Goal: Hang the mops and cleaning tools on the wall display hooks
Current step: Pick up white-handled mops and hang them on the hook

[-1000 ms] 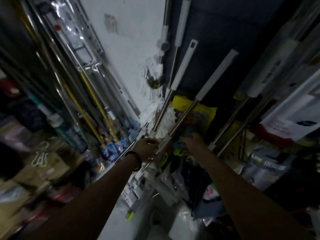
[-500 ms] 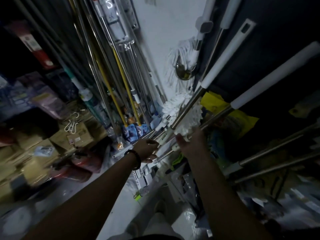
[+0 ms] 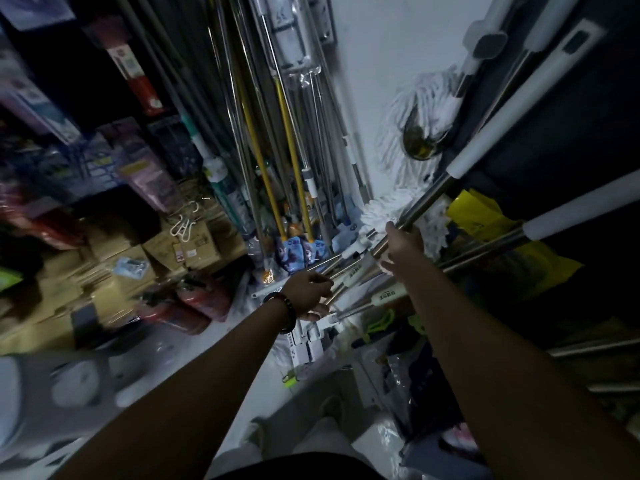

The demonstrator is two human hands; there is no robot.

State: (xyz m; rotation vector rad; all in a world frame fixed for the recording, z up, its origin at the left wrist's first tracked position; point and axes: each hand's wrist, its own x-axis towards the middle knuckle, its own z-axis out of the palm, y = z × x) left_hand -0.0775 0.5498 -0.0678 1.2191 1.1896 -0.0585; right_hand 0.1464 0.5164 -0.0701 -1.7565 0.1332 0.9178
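Several mops lean in a corner against the white wall (image 3: 374, 81). My right hand (image 3: 403, 245) is closed around the steel pole (image 3: 427, 199) of one mop; its white grip (image 3: 512, 112) slants up to the right. A second steel pole with a white grip (image 3: 568, 213) lies just right of it. White string mop heads (image 3: 398, 216) bunch behind my right hand, and another mop head (image 3: 412, 112) hangs higher on the wall. My left hand (image 3: 306, 292), with a dark bracelet, curls around the lower ends of the mop handles (image 3: 356, 273).
Yellow and steel poles (image 3: 287, 140) stand packed along the left wall. Cardboard boxes (image 3: 166, 251) and red fire extinguishers (image 3: 194, 303) sit on the floor at left. A yellow bag (image 3: 485, 216) hangs at right. Packaged goods (image 3: 308, 344) crowd the floor below my hands.
My right hand has moved up from the bundle of packages onto the steel mop pole. My left hand stays at the lower handles. My view has tilted towards the left.
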